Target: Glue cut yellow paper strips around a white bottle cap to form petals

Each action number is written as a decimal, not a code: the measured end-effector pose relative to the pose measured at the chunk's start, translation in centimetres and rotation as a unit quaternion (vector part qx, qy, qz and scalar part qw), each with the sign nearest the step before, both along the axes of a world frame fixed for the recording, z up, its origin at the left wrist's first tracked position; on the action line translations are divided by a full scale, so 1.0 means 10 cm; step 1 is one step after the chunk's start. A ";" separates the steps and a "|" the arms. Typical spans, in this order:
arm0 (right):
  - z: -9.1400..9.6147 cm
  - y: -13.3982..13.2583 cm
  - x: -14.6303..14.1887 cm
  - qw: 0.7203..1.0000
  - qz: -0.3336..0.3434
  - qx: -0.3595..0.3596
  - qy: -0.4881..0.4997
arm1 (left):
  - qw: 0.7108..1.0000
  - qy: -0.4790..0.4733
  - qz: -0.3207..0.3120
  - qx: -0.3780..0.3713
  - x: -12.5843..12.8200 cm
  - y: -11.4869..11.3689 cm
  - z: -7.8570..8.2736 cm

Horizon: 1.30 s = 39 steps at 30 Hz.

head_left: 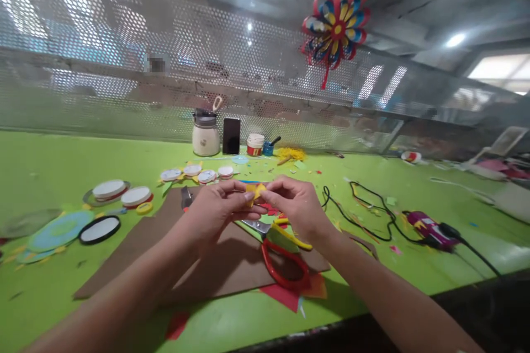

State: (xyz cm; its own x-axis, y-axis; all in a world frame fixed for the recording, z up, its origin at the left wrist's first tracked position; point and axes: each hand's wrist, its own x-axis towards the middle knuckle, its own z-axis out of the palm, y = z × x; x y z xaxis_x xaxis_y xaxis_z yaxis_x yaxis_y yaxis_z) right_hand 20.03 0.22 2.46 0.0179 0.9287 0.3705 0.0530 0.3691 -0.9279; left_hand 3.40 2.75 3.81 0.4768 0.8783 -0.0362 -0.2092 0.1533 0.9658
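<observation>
Both my hands meet above the brown cardboard sheet (pixel 232 265) on the green table (pixel 62 287). My left hand (pixel 217 208) and my right hand (pixel 293 205) pinch a small yellow paper piece (pixel 253 192) between their fingertips. Just below them lie red-handled scissors (pixel 281 256) with the blades pointing left. Red paper scraps (pixel 285 293) stick out from under the cardboard near the table's front edge.
Round paper discs and rings (pixel 110 193) lie at the left. A white jar (pixel 206 135), a phone (pixel 231 135) and small cups (pixel 255 144) stand by the perforated screen. A pink glue gun (pixel 428 229) with black cable lies at the right. A paper flower (pixel 336 25) hangs above.
</observation>
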 end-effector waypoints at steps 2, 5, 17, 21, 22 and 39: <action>-0.02 0.04 0.01 1.000 0.003 -0.022 0.006 | 1.000 0.006 -0.002 -0.004 0.01 0.02 -0.04; -0.06 0.08 0.02 0.999 0.000 -0.037 0.011 | 1.000 0.015 -0.009 -0.006 0.00 0.03 -0.10; -0.20 0.10 0.05 0.972 0.112 -0.165 0.125 | 0.998 0.017 -0.026 -0.051 -0.04 -0.01 -0.19; -0.19 0.10 0.03 0.987 0.074 -0.122 0.072 | 0.996 0.006 -0.019 -0.089 -0.05 0.00 -0.21; -0.19 0.10 0.03 0.990 0.065 -0.111 0.059 | 0.995 -0.003 -0.016 -0.100 -0.05 0.01 -0.21; -0.29 0.07 0.07 0.966 -0.005 0.041 -0.255 | 0.989 0.001 -0.030 -0.143 0.03 -0.02 -0.31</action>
State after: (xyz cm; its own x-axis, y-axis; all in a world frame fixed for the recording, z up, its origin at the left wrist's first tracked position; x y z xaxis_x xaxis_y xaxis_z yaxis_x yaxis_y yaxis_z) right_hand 20.71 0.88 -0.42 -0.1775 0.8968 0.4052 0.4996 0.4369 -0.7480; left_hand 3.69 2.56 0.69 0.5279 0.8020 -0.2794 -0.1896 0.4319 0.8818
